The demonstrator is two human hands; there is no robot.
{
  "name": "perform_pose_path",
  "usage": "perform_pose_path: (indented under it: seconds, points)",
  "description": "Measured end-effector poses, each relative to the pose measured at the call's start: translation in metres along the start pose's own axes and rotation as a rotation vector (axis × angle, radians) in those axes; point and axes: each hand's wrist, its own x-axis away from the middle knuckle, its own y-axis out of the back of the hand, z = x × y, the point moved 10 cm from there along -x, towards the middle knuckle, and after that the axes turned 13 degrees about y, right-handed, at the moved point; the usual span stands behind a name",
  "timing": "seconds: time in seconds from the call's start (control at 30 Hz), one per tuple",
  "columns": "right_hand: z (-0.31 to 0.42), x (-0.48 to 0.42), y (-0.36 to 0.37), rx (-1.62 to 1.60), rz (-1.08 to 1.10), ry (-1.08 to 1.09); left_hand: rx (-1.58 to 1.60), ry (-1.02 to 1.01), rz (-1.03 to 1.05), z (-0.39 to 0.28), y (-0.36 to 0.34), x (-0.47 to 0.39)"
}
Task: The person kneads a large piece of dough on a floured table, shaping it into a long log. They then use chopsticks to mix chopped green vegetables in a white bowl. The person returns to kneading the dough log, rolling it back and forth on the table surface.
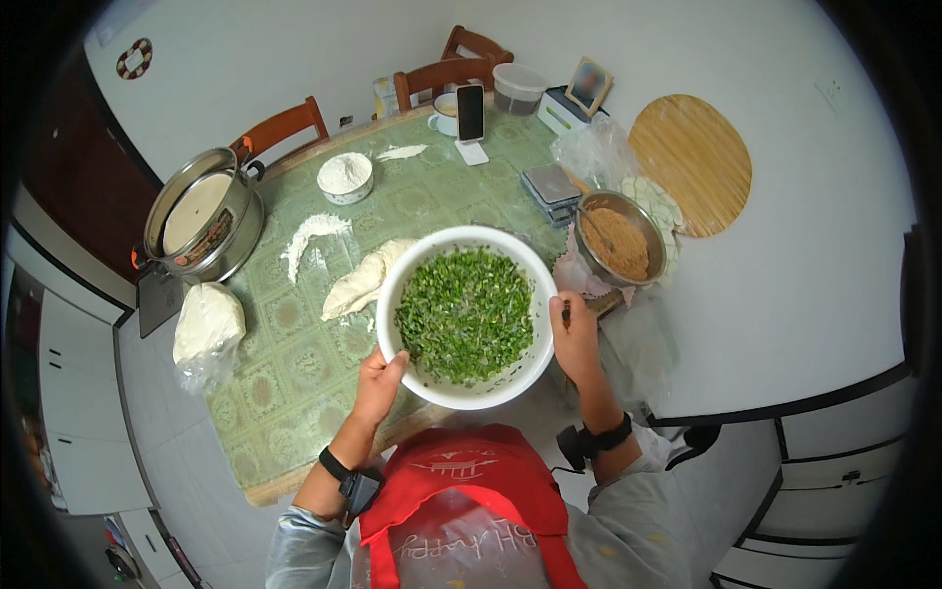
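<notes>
A large white bowl [471, 394] of chopped green leafy herbs [467, 316] is held up between my hands, over the table's near edge. My left hand [379, 386] grips its lower left rim, thumb on top. On its right rim my right hand [575, 335] is closed, with a small dark thing showing at the fingers. Behind the bowl's left side lies a long piece of dough [360, 283], partly hidden. To the right, a metal bowl [657, 258] holds a brown crumbly mixture [618, 243] and a spoon. A bigger dough lump [210, 320] lies at the table's left, partly in plastic.
On the green-covered table [287, 368] are a flour bowl [346, 193], scattered flour [313, 232], a steel steamer pot [210, 250], a kitchen scale [550, 184], a phone on a stand [470, 110] and a lidded tub [518, 92]. A round wooden board [692, 166] leans against the wall at right.
</notes>
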Motion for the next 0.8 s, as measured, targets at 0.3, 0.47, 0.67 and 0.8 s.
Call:
perform_pose_path:
  seconds: [0.3,0.47,0.67,0.8]
  points:
    - [-0.041,0.032,-0.009,0.043,-0.06,-0.041,-0.05,0.034,0.019,0.005,-0.011,-0.011]
    - [-0.049,0.041,-0.009,0.006,-0.068,-0.03,-0.17,-0.1,-0.007,-0.021,-0.018,-0.013]
    - [-0.055,0.05,-0.008,-0.054,-0.075,-0.076,-0.238,-0.285,-0.032,-0.041,-0.021,-0.002]
    - [-0.059,0.056,-0.008,-0.026,-0.05,-0.091,-0.265,-0.193,-0.075,-0.037,-0.019,-0.001]
